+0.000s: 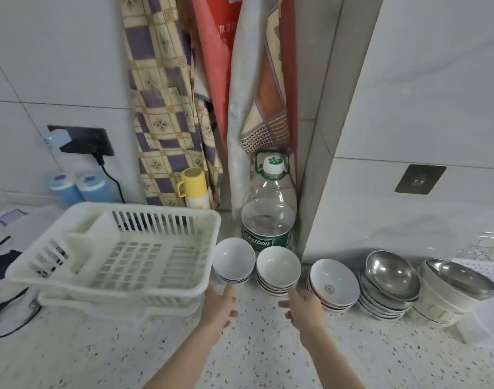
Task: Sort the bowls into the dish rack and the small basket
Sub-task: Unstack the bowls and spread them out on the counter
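A speckled counter is seen from above, running up to a tiled wall. A white dish rack stands on the counter's left part, with nothing seen inside it. Five bowl stacks are lined up along the back edge to the right of the rack. The first stack, white bowls, sits just beside the rack's right corner. The second stack is just beside it, and the third stack, whose top bowl carries a red mark, follows after a small gap. Further right a fourth stack is topped by a steel bowl, and a fifth stack, near the right edge, is also topped by steel. A wire basket is partly seen at the far right edge, behind the fifth stack; it is blurred.

The left hand is released, its fingers straight and reaching up to the base of the first stack; contact cannot be told for certain. The right hand is loosely spread between the second and third stacks, grasping nothing.

A large water bottle stands behind the first two stacks, in the corner.
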The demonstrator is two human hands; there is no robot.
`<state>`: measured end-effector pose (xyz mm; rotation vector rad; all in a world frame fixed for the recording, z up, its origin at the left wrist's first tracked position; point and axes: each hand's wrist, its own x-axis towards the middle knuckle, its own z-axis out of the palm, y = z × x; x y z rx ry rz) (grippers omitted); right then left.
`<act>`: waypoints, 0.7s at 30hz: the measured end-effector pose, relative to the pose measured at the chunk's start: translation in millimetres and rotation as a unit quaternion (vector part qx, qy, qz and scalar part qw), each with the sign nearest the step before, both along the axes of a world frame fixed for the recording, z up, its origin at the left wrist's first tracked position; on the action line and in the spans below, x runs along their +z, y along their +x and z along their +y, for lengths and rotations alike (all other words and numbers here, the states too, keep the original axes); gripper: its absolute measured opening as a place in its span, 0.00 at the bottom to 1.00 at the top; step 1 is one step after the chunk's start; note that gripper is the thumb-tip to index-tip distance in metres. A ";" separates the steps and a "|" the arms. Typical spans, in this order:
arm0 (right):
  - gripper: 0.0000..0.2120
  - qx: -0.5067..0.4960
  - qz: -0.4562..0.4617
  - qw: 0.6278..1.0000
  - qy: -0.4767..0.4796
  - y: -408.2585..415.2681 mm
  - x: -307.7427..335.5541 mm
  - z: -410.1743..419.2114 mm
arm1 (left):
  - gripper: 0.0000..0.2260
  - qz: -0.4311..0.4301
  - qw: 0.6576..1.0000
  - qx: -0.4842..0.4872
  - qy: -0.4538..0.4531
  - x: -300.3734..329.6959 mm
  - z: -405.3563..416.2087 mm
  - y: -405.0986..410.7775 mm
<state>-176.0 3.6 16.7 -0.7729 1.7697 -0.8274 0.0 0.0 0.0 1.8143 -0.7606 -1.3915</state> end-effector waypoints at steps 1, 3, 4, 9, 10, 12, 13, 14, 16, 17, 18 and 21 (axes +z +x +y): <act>0.15 0.004 0.013 1.000 0.002 2.8 -2.2 -6.4 | 0.30 0.009 1.000 0.011 -0.003 -3.0 -6.1 1.0; 0.15 -0.010 0.028 0.999 0.014 4.7 -7.1 -17.7 | 0.28 0.010 0.999 0.037 0.006 -6.8 -16.2 3.3; 0.15 -0.013 0.034 0.999 0.019 6.7 -5.5 -20.9 | 0.27 0.015 0.999 0.049 0.014 -6.8 -19.9 4.6; 0.15 -0.002 0.131 0.991 0.002 14.4 -11.4 -28.7 | 0.19 0.033 0.996 0.069 0.042 -9.0 -37.0 9.2; 0.16 -0.002 0.139 0.990 0.001 15.3 -12.8 -29.8 | 0.19 0.033 0.996 0.070 0.044 -9.2 -39.1 9.9; 0.18 -0.006 0.149 0.989 0.000 17.5 -15.2 -31.8 | 0.20 0.037 0.996 0.071 0.044 -11.0 -41.3 9.5; 0.18 -0.013 0.152 0.988 -0.002 18.1 -16.0 -32.7 | 0.19 0.043 0.996 0.074 0.040 -12.8 -42.1 9.2; 0.19 -0.021 0.156 0.988 -0.006 19.0 -16.2 -33.9 | 0.18 0.049 0.995 0.082 0.033 -14.2 -43.0 9.1; 0.21 -0.033 0.163 0.986 -0.011 21.1 -15.8 -35.8 | 0.15 0.054 0.994 0.095 0.014 -17.9 -45.0 9.9; 0.22 -0.034 0.161 0.986 -0.010 22.4 -16.0 -36.8 | 0.15 0.053 0.994 0.096 0.006 -20.6 -46.1 10.8; 0.23 -0.034 0.157 0.987 -0.007 23.4 -15.9 -37.8 | 0.15 0.053 0.994 0.097 0.000 -22.3 -47.0 11.4; 0.25 -0.049 0.131 0.990 -0.011 24.6 -14.8 -41.7 | 0.14 0.058 0.992 0.107 -0.019 -25.0 -49.8 11.1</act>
